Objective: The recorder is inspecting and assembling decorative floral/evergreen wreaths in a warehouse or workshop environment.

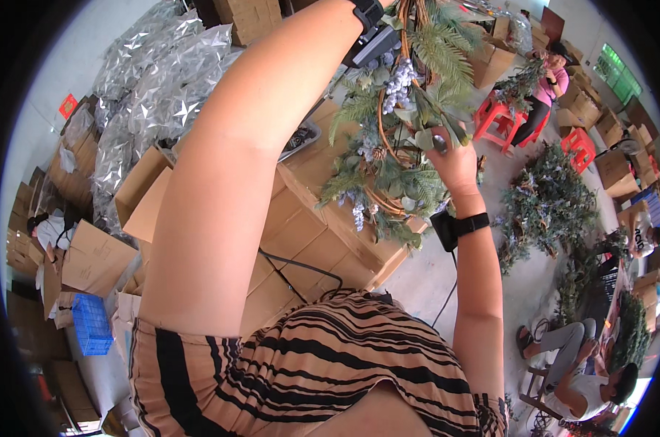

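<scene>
Tan-and-black striped cloth: one garment, worn, nearest. One right hand, fingers closed about a green stem at the right side of one wreath; black band on the wrist. One left hand, past the upper edge; grip cannot be told. Wreath: twig ring, fern, mauve blossom; positioned ahead of the wearer, over cardboard boxes. Step in hand, as judged: arranging sprigs on the ring. Next move seems to call for steadying the ring while the stem is settled among the twigs. Beyond: one foliage heap, on the floor; one red stool; one co-worker in pink, with greenery.
</scene>
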`<move>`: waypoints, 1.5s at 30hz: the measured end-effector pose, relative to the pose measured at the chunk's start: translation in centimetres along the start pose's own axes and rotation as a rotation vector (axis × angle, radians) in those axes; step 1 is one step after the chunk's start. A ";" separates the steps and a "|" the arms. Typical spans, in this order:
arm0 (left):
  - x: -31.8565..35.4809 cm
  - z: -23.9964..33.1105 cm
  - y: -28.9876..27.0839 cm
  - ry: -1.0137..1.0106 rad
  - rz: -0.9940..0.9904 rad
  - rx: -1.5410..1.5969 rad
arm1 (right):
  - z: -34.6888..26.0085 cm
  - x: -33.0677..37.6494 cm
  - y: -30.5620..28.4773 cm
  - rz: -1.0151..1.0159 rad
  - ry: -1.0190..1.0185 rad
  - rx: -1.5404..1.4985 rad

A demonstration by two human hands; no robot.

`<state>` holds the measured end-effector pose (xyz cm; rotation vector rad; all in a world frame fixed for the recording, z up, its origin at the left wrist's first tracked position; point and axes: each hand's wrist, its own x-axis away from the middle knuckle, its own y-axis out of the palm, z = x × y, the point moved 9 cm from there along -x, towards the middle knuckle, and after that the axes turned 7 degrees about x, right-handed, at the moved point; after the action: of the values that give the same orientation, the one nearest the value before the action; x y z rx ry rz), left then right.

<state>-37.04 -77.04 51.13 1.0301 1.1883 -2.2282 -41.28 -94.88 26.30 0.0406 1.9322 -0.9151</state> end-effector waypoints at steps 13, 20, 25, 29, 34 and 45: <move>-0.4 -1.0 2.1 -0.078 -0.016 0.076 | 4.5 8.0 4.0 -0.373 0.144 -0.191; 0.2 -0.1 0.7 -0.190 -0.001 0.056 | 4.8 6.9 6.4 -0.306 0.056 -0.271; 0.2 -0.4 1.1 -0.158 0.025 0.051 | 3.5 7.5 4.7 -0.279 0.026 -0.100; 0.7 0.7 -0.7 -0.180 0.042 0.087 | -2.8 7.4 -0.3 0.043 -0.148 -0.080; 1.0 1.2 -1.3 -0.189 0.080 -0.006 | -11.7 9.6 6.0 -0.180 -0.257 -0.150; 0.6 0.7 -2.4 -0.205 0.090 0.067 | -9.6 14.5 12.5 -0.514 -0.393 0.181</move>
<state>-39.29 -76.34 52.21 0.8387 0.9675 -2.2534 -51.38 -84.87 10.30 -0.5142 1.5073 -1.3216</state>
